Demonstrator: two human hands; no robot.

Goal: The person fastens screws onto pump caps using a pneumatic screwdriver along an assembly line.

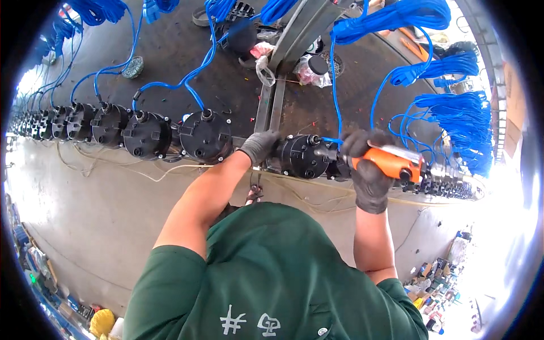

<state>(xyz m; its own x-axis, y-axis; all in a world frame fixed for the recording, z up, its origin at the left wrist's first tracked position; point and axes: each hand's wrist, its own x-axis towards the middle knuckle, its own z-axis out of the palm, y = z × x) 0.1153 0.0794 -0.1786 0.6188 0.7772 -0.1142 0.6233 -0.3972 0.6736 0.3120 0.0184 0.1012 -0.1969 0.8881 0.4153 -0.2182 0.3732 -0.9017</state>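
Observation:
My right hand (369,173), in a dark glove, is wrapped round the orange body of a power screwdriver (390,163). The screwdriver lies nearly level, its metal tip at the right side of a black round housing (303,157), which has a blue cable at its top. Whether the tip sits on a screw is too small to tell. My left hand (262,146), also gloved, grips the left side of that housing, with its fingertips partly hidden. Just left of my left wrist stands another black round housing (205,136) with a blue cable rising from it.
More black housings (146,135) form a long row along the bench edge to both sides. Bundled blue cables (391,21) hang above the dark bench top (170,73). A grey metal post (300,39) rises beyond my left hand. A small round dish (133,67) lies on the bench.

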